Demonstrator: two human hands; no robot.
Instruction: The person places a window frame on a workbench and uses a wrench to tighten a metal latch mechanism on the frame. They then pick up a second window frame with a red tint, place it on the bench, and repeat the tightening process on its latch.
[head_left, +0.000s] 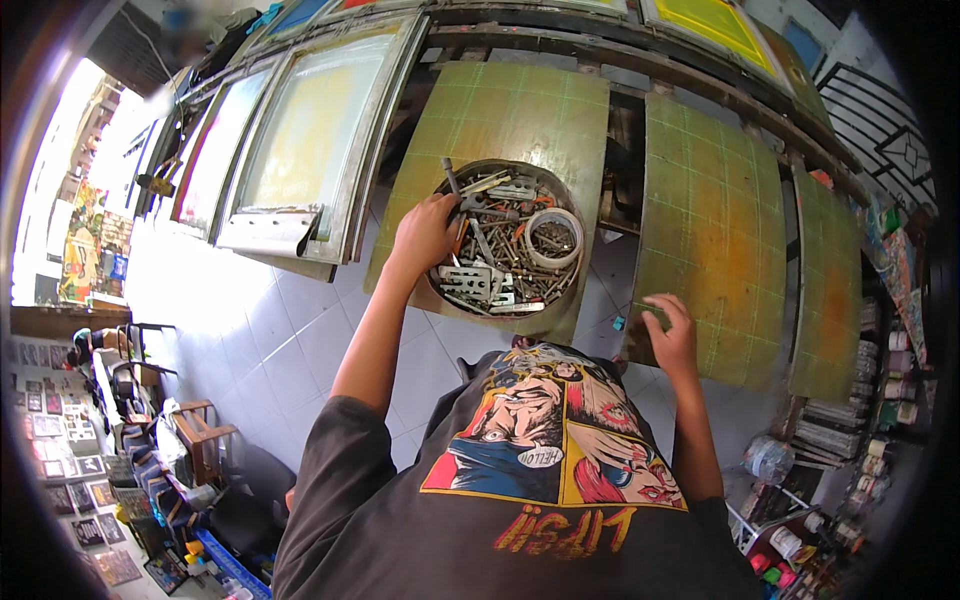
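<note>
A round tin full of screws, bolts and metal brackets stands on a greenish board in front of me. My left hand is at the tin's left rim, its fingers closed on a dark T-shaped metal tool. One bar of the tool sticks up past the rim; another lies over the loose hardware. On the right side of the pile rests a pale tape roll, with screws showing inside its ring. Near the front edge of the right-hand board, my right hand holds nothing, its fingers loosely bent and apart.
Two more stained boards lie to the right on a dark frame. Framed screens lean at the left. A tiled floor shows below. Bottles line the right, and a wooden stool stands at lower left.
</note>
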